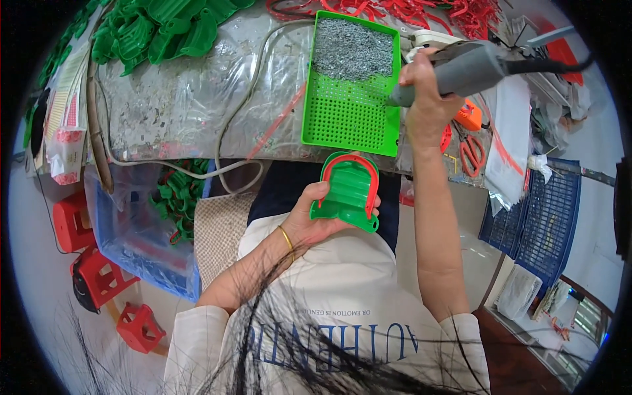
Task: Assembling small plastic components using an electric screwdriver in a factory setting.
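Note:
In my left hand [304, 222], just in front of the table edge, is a green plastic scoop-shaped part [347, 187] with ridges inside. A red U-shaped plastic piece [369, 172] lies along its rim. My right hand [424, 108] grips a grey corded electric screwdriver [469, 68]. Its tip points left, over the right side of a bright green perforated tray [349, 122]. Many small silvery screws [352, 47] are heaped in the far half of that tray. The fingers under the green part are partly hidden.
Green plastic parts [172, 29] pile up at the far left, red plastic pieces [368, 8] at the back. A pale cable [245, 108] crosses the table. Orange-handled scissors [472, 157] lie right of my forearm. A blue crate [141, 243] and red stools [139, 327] stand at left.

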### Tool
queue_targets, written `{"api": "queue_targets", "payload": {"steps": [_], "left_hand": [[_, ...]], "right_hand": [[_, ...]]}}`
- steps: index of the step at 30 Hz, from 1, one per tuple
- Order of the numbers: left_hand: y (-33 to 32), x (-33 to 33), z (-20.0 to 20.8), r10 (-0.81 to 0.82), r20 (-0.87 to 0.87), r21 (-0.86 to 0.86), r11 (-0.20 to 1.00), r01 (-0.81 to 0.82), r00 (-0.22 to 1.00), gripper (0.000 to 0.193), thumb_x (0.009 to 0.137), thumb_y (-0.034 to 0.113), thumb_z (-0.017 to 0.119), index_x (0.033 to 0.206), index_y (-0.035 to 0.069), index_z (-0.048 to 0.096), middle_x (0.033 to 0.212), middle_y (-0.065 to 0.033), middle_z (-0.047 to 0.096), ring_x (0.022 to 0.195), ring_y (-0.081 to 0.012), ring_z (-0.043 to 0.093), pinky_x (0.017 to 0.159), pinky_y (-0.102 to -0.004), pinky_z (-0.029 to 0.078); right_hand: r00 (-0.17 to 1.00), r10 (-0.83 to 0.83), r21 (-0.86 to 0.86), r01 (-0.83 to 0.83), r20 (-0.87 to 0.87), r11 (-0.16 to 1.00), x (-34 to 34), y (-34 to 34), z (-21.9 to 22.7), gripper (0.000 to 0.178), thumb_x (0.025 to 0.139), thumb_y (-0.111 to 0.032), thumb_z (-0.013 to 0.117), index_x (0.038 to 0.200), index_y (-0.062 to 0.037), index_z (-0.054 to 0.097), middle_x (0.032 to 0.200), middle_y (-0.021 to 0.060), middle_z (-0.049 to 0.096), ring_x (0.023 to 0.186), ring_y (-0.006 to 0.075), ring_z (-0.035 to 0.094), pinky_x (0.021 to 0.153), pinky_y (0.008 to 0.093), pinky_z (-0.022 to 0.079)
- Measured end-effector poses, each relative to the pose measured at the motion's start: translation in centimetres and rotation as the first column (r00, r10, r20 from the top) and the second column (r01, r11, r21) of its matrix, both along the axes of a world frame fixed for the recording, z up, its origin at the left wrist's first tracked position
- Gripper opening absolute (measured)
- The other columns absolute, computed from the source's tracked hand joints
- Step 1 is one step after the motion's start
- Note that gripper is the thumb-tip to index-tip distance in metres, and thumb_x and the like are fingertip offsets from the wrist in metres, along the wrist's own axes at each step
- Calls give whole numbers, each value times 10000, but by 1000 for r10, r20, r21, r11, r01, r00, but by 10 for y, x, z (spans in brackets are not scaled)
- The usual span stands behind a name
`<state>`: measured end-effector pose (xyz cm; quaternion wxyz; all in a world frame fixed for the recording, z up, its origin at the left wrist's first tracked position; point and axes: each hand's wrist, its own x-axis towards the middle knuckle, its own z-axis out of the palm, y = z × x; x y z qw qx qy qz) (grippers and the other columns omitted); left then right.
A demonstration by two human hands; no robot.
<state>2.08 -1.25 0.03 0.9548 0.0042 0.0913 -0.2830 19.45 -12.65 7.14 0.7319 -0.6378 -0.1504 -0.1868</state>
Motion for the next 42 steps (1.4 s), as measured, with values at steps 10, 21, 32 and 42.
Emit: {"api": "queue_targets", "payload": {"steps": [10,21,32,42], "left_hand": [[0,0,-7,-52,-11,-83,995,51,999,741,773,386,651,1354,39,352,1238,-209,502,1135,-355,509,1004,-497,389],[0,-1,-5,-49,-17,-64,997,47,999,730,787,382,638,1376,77,334,1241,-199,505,1137,-352,511,1004,-496,389],[1,-1,-3,-34,-11,-67,997,34,999,732,793,356,635,1409,154,295,1253,-187,495,1137,-362,510,998,-509,393],[2,-7,0,-34,21,22,999,33,999,771,763,415,616,1345,-17,352,1239,-255,495,1119,-375,522,995,-485,400]], "right_hand": [[977,153,144,-131,-151,981,-62,10,42,164,829,-67,601,947,22,530,600,26,447,527,131,438,514,274,370],[973,161,116,-143,-164,983,-75,12,43,176,826,-96,613,937,9,528,575,29,437,514,132,437,507,282,370],[970,154,100,-137,-189,986,-79,16,39,165,831,-97,597,921,16,518,559,22,419,503,135,435,501,274,368],[966,200,50,-195,-164,980,-83,18,40,137,836,-104,581,890,-1,509,558,21,404,501,136,417,485,269,349]]}}
